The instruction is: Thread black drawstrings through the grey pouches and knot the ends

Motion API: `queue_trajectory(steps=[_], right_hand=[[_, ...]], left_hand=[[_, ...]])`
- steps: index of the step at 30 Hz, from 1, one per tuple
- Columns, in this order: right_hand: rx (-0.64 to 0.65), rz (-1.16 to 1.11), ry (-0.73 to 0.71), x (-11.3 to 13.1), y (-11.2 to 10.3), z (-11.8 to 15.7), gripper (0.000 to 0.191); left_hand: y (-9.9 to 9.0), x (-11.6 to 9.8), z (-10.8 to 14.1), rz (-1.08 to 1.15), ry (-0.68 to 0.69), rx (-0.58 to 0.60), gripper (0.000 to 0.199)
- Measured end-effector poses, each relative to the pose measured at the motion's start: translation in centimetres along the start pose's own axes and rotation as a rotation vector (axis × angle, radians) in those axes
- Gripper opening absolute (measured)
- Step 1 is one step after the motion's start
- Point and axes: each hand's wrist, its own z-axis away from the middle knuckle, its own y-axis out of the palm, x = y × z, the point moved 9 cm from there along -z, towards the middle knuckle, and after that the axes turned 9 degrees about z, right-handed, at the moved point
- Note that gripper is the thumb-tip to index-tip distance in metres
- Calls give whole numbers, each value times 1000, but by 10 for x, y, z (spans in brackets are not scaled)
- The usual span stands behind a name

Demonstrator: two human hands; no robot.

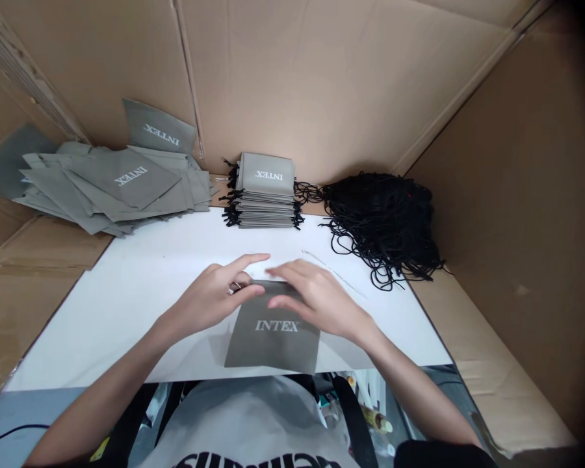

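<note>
A flat grey fabric pouch (273,350) printed with white INTEX lettering lies in front of me at the near edge of the white tabletop. My left hand (219,290) is at its upper left corner, index finger and thumb stretched apart, the other fingers curled and partly hidden. A ring shows on one of those fingers. Over the pouch's upper right part hovers my right hand (316,296), fingers extended, thumb apart and fingertips slightly blurred. Neither hand visibly grips anything. Just beyond the right hand, a thin wire-like tool (332,271) lies on the table.
Loose grey pouches (127,179) are heaped at the back left. A neat stack of corded pouches (267,195) stands at the back middle. Black cords (383,218) form a tangled pile at the back right. Cardboard walls (322,84) enclose the white tabletop (141,279).
</note>
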Motion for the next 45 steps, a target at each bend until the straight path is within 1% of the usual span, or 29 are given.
queue_trajectory(steps=[1, 3, 6, 8, 10, 12, 17, 19, 22, 24, 26, 29, 34, 39, 42, 45], right_hand=[[81, -44, -4, 5, 7, -5, 35], [162, -98, 15, 9, 13, -11, 34], [191, -160, 28, 8, 11, -14, 29], [239, -243, 28, 6, 13, -12, 23], [288, -339, 31, 5, 18, -9, 20], [311, -411, 47, 3, 22, -8, 20], [335, -578, 121, -1, 33, -5, 19], [318, -681, 165, -4, 34, -4, 17], [264, -804, 242, -13, 34, -2, 16], [240, -833, 288, -20, 34, -1, 19], [228, -835, 310, -24, 34, 1, 27], [229, -839, 302, -25, 36, 3, 33], [226, -834, 299, -27, 38, 3, 34], [247, -854, 307, -28, 40, 4, 35], [256, -868, 314, -28, 40, 4, 37], [256, -876, 325, -29, 40, 4, 38]], left_hand=[[6, -1, -1, 40, -1, 33, 44], [13, 2, -1, 141, -46, 81, 43], [14, 16, 1, 302, -149, 118, 39], [13, 22, 3, 353, -180, 146, 31], [13, 24, 5, 312, -186, 175, 25], [13, 23, 6, 219, -177, 189, 28], [14, 12, 10, 17, -98, 211, 30], [10, 7, 11, -75, -24, 192, 28], [-1, 0, 16, -217, 109, 124, 25], [-6, 0, 20, -279, 172, 93, 24], [-10, 1, 24, -305, 205, 64, 23], [-14, 5, 28, -307, 201, 28, 22], [-18, 11, 30, -304, 156, -29, 21], [-21, 14, 30, -295, 175, -58, 18], [-24, 13, 31, -252, 195, -78, 18], [-29, 14, 31, -151, 187, -134, 20]])
